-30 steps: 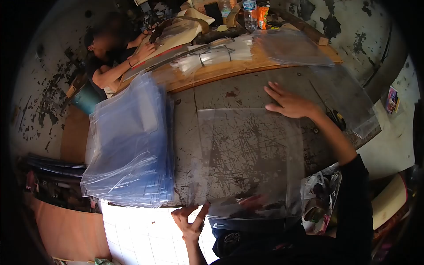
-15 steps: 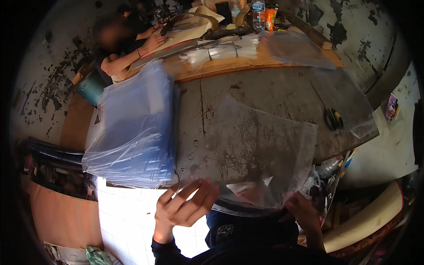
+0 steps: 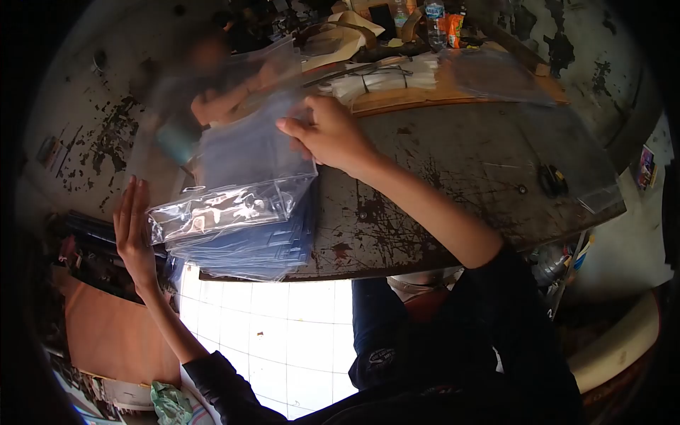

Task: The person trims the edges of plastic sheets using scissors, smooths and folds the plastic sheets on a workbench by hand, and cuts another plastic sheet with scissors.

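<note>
A clear plastic sheet (image 3: pixel 219 218), shiny along its near fold, spreads over a stack of bluish plastic sheets (image 3: pixel 273 253) at the table's left end. Its far part stands up, see-through, in front of a person. My right hand (image 3: pixel 327 134) pinches the sheet's right side between thumb and fingers. At the sheet's left edge is my left hand (image 3: pixel 133 230), fingers stretched out against the plastic and thumb hidden from view.
The scratched table (image 3: pixel 425 149) holds scissors (image 3: pixel 551 181) and more clear sheets (image 3: pixel 577 159) on the right. Beyond lie a tied white bundle (image 3: pixel 382 76) and a water bottle (image 3: pixel 435 25). A person's arm (image 3: pixel 227 103) shows behind the plastic.
The clear sheet has gone from the table's middle to over the stack on the left. Both hands have moved left and away from my body with it.
</note>
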`<state>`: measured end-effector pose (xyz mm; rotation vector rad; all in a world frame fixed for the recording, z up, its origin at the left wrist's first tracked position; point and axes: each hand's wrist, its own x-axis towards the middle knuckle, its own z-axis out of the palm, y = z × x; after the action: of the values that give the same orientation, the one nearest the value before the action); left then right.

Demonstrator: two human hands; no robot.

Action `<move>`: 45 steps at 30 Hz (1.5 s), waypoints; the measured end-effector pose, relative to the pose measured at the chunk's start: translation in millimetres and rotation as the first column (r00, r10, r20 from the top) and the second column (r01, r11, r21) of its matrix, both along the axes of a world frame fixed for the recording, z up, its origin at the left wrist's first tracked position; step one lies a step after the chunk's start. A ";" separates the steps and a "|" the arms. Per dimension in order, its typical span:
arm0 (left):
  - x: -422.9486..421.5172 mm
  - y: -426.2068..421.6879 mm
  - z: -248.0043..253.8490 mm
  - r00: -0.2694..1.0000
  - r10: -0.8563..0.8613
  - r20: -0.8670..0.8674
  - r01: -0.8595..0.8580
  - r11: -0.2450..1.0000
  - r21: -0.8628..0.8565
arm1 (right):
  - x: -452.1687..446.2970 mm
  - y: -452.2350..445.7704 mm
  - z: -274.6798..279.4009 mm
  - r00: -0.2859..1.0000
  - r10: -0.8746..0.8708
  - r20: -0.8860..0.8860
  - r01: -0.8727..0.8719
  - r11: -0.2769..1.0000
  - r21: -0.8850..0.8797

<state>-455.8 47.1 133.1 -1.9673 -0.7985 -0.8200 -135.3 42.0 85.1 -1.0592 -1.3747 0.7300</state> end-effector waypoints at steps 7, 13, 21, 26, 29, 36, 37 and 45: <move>-73.4 46.3 -44.0 0.975 0.213 0.068 -0.039 0.461 -0.886 | -26.8 47.8 -32.9 0.815 0.204 0.543 -0.109 0.973 -0.202; -83.0 40.6 -17.3 0.964 0.262 0.036 -0.094 0.468 -0.879 | 21.5 25.6 -20.0 0.754 0.249 0.608 -0.227 0.967 -0.115; 123.3 -80.8 -21.8 0.913 0.406 -0.040 -0.405 0.890 -0.210 | 261.5 29.6 -29.4 0.380 -0.307 0.872 0.592 0.805 0.025; 256.3 -61.0 -67.7 0.884 -0.441 -0.154 0.322 0.815 -0.482 | 349.3 18.0 -81.7 0.275 -0.618 0.736 0.717 0.642 0.271; 291.7 -35.7 -115.7 0.826 -0.561 -0.049 0.449 0.708 -0.545 | 354.3 13.2 -75.3 0.444 -0.508 0.738 0.666 0.738 0.108; 290.0 -31.4 -146.3 0.790 -0.612 0.033 0.507 0.623 -0.595 | 366.1 14.4 -78.4 0.525 -0.436 0.731 0.603 0.796 0.042; 292.0 -31.7 -146.0 0.791 -0.608 0.066 0.517 0.607 -0.603 | 365.2 13.1 -78.4 0.537 -0.431 0.725 0.585 0.810 0.048; 293.1 -27.0 -149.7 0.737 -0.665 0.122 0.587 0.541 -0.603 | 366.0 7.7 -74.8 0.607 -0.449 0.656 0.567 0.823 0.039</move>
<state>-162.7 20.1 -16.6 -2.9632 -0.2403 -0.8907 230.7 49.8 10.2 -1.8729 -1.4589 0.0221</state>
